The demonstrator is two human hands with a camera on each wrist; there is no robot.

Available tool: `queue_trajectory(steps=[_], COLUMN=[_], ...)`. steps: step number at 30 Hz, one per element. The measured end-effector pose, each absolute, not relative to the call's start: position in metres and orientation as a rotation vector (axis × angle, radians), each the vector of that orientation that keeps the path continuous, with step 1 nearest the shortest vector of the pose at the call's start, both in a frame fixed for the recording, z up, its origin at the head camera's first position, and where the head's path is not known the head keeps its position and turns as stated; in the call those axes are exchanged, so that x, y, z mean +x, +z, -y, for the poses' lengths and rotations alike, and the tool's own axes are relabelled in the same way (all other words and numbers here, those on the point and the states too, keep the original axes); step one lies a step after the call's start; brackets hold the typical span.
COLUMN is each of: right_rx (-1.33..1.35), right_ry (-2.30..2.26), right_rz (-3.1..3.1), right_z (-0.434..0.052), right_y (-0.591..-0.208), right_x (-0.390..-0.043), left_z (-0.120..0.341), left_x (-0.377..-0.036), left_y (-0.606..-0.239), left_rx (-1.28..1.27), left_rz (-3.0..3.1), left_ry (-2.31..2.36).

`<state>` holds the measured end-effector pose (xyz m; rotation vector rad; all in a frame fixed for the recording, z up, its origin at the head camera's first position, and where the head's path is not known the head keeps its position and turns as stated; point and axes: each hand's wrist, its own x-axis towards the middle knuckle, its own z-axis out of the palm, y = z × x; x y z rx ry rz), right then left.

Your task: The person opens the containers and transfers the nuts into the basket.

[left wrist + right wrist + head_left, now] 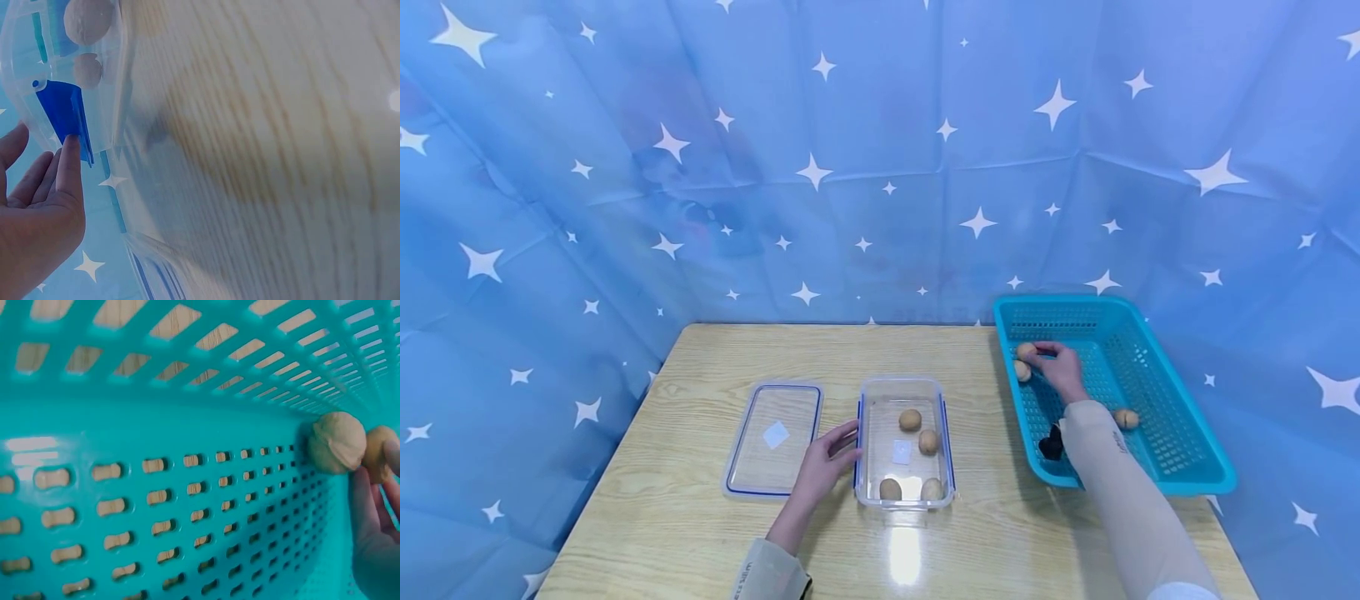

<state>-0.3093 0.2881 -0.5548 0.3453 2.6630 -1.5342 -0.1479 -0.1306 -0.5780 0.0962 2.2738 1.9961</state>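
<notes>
My right hand [1062, 373] reaches into a turquoise basket [1161, 379] and pinches a walnut [377, 454] between thumb and fingers near the basket's left wall. Right beside it lies a second walnut [338, 443], and a third walnut [1126, 418] is near the right forearm. My left hand [823, 467] touches the left side of a clear plastic container [902, 383]. In the left wrist view a fingertip rests against its blue latch [65, 115], the fingers fairly straight. Several walnuts [910, 419] lie on the container's bottom.
A clear lid [775, 479] with a blue seal lies flat left of the container. Everything stands on a wooden table [670, 467]. A blue curtain with white stars [880, 167] hangs behind. The basket extends over the table's right edge.
</notes>
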Motion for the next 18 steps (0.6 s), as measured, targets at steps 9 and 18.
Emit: queue_trajectory(steps=[9,18], right_rx=[0.341,0.335], right_ry=[-1.486,-1.485], right_rz=[-2.649,-2.602], right_z=[-0.2830,-0.2835], right_y=[-0.5559,-0.5550], right_x=[-0.3089,-0.3083], left_z=[0.1303,0.1305], left_x=[-0.1478,-0.1476], left_y=[-0.5793,-0.5788], left_rx=[0.097,0.096], left_rz=[-2.300,-2.286], left_ry=[1.958,1.975])
